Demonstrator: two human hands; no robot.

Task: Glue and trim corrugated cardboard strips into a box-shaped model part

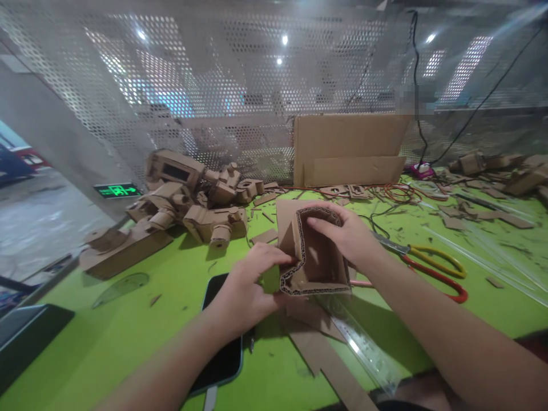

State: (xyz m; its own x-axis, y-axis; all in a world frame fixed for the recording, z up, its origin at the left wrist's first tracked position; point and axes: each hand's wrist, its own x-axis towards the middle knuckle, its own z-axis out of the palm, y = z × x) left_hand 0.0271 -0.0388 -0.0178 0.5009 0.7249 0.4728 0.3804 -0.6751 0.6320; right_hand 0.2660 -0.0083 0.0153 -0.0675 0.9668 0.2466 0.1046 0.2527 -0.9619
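Between my hands, a small open cardboard box (pixel 319 251) is held tilted above the green table, its corrugated cut edges facing me. My left hand (pixel 252 279) grips its lower left corner, where the wall bends inward; the fingers lie at the notch and the thumb is below. At the upper right, my right hand (pixel 346 234) holds the box wall, one digit inside the opening and the others outside. Behind the box stands a flat cardboard piece (pixel 283 214); whether it is joined to the box, I cannot tell.
Scissors with red and yellow handles (pixel 428 265) lie right of my right hand. A phone (pixel 222 354) is under my left forearm. Cardboard strips (pixel 317 342) and a clear ruler (pixel 363 348) lie in front. Several cardboard camera-like models (pixel 218 222) stand back left; a cardboard panel (pixel 351 137) leans behind.
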